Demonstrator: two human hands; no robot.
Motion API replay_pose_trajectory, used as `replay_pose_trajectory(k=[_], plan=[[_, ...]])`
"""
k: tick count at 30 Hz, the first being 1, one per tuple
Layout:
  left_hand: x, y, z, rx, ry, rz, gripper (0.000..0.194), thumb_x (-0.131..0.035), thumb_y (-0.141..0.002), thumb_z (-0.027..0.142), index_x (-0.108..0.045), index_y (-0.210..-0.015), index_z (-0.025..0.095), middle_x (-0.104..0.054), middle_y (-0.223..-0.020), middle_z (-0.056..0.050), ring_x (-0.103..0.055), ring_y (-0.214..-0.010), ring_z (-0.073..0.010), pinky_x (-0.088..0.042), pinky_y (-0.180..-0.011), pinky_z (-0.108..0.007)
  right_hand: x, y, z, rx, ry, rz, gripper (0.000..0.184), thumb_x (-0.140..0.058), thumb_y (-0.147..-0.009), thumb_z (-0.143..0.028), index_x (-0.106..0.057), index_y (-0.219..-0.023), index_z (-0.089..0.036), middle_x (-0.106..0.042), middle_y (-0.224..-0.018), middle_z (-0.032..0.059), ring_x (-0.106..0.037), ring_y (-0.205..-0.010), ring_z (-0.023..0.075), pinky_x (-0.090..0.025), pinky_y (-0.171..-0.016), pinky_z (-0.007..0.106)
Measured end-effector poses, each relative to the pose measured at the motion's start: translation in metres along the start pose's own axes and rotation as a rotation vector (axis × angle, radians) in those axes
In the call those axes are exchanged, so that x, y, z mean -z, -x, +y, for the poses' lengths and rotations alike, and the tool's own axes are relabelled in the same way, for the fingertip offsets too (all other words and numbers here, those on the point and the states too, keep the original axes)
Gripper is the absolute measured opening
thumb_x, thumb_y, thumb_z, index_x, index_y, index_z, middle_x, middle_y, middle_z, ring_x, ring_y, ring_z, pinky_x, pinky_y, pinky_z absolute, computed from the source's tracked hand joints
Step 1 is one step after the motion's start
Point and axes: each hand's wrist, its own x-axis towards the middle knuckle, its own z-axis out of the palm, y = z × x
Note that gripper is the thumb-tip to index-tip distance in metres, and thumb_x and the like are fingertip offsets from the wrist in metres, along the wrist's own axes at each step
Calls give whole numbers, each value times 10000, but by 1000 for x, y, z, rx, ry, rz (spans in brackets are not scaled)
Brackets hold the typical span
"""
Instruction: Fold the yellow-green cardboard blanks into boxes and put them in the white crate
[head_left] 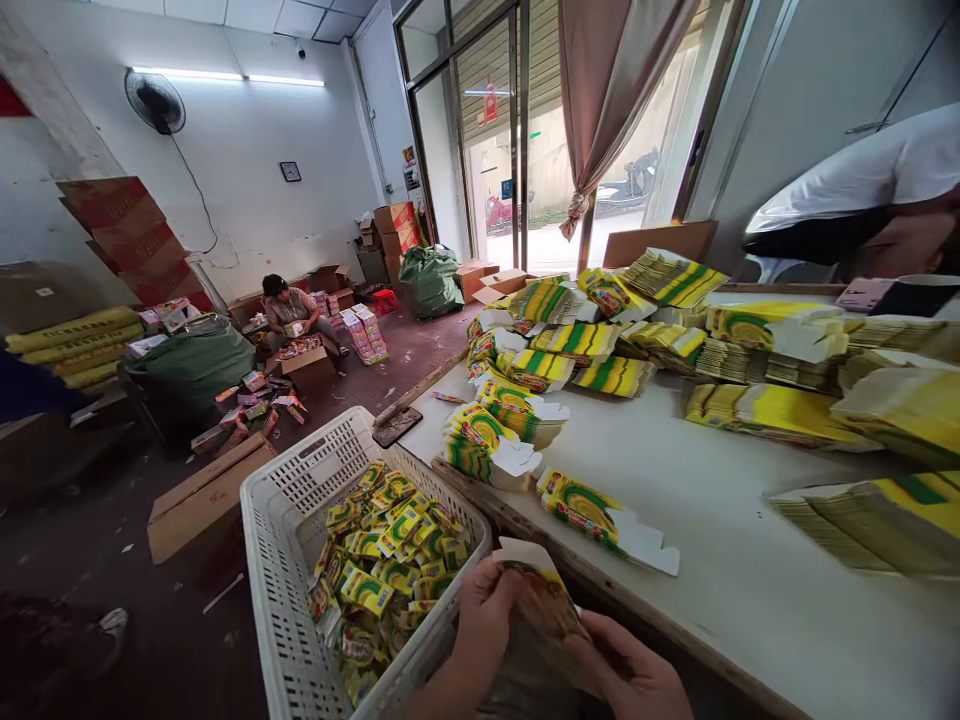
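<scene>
My left hand (pixel 480 615) and my right hand (pixel 626 675) both grip one flat printed carton blank (pixel 541 610) at the bottom centre, fingers curled round its edges. It sits just off the near edge of the white table (pixel 712 500). A small stack of yellow-green carton blanks (pixel 596 515) lies on the table right above my hands. Left of my hands stands a white plastic basket (pixel 289 540) filled with several folded yellow-green small boxes (pixel 382 570).
Several stacks of flat yellow-green blanks (pixel 600 350) cover the table's far side and right. A person's white sleeve (pixel 862 185) leans in at top right. Another person (pixel 292 315) sits on the floor among cardboard boxes, with green sacks (pixel 187 370) nearby.
</scene>
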Motion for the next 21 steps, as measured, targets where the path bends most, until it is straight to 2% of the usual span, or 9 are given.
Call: replay_pose_trajectory(k=[2, 4, 7, 9, 11, 13, 16, 19, 21], plan=[[10, -3, 11, -1, -109, -125, 479, -619, -826, 598, -759, -853, 141, -748, -813, -82, -673, -780, -240, -532, -791, -366, 16, -1, -2, 148, 120, 24, 291, -722, -732, -514, -789, -746, -231, -772, -719, 28, -716, -619, 222, -591, -565, 253], [24, -6, 26, -60, -189, -320, 670, -565, -804, 722, -733, -1107, 148, -738, -1107, -135, -661, -1054, -313, -486, -969, -431, 33, -3, -3, 386, 308, 70, 217, -673, -810, -441, -793, -775, -264, -782, -779, 23, -724, -677, 217, -591, -628, 272], [38, -11, 46, -122, -332, -544, 1094, -615, -644, 840, -424, -1470, 149, -485, -1481, -187, -424, -1378, -376, -300, -1159, -496, 50, -9, -2, 770, 646, 86, 179, -609, -878, -308, -782, -922, -331, -790, -874, -13, -722, -791, 209, -548, -755, 316], [36, -13, 47, -105, -550, -645, 1256, -789, -492, 763, -359, -1496, 144, -432, -1514, -202, -401, -1384, -406, -280, -1167, -523, 48, -10, -1, 937, 780, 23, 217, -601, -880, -248, -754, -982, -365, -786, -901, -48, -711, -869, 210, -493, -884, 349], [27, -12, 38, -42, -748, -686, 1171, -888, -435, 615, -448, -1423, 168, -542, -1419, -179, -523, -1264, -403, -390, -1088, -524, 36, -7, -2, 986, 794, -8, 238, -613, -865, -213, -731, -987, -379, -772, -1019, -58, -683, -1014, 227, -400, -1040, 393], [18, -10, 25, 29, -824, -633, 914, -870, -523, 510, -523, -1302, 185, -663, -1238, -124, -630, -1094, -348, -500, -947, -457, 23, -1, -2, 866, 699, 99, 241, -652, -842, -257, -702, -1059, -351, -696, -1247, -14, -610, -1182, 270, -346, -1110, 446], [12, -5, 9, 52, -843, -536, 720, -808, -623, 401, -501, -1240, 191, -691, -1119, -83, -661, -984, -287, -531, -822, -364, 9, 6, 1, 391, 413, 334, 556, -646, -837, -452, -546, -1340, -236, -515, -1473, 95, -504, -1318, 327, -404, -1093, 478], [13, 1, -2, -8, -800, -561, 854, -791, -629, 340, -385, -1371, 224, -663, -1184, -71, -650, -1029, -273, -523, -865, -362, 1, 5, 14, -19, 112, 175, 570, -501, -896, -561, -573, -1327, -195, -652, -1324, 105, -605, -1220, 309, -509, -1006, 422], [14, 5, -9, -57, -774, -571, 955, -800, -603, 316, -322, -1426, 243, -626, -1258, -74, -632, -1083, -278, -505, -925, -380, -5, 0, 28, -86, 54, 31, 501, -421, -928, -567, -683, -1178, -220, -761, -1103, 87, -685, -1094, 298, -562, -920, 401]])
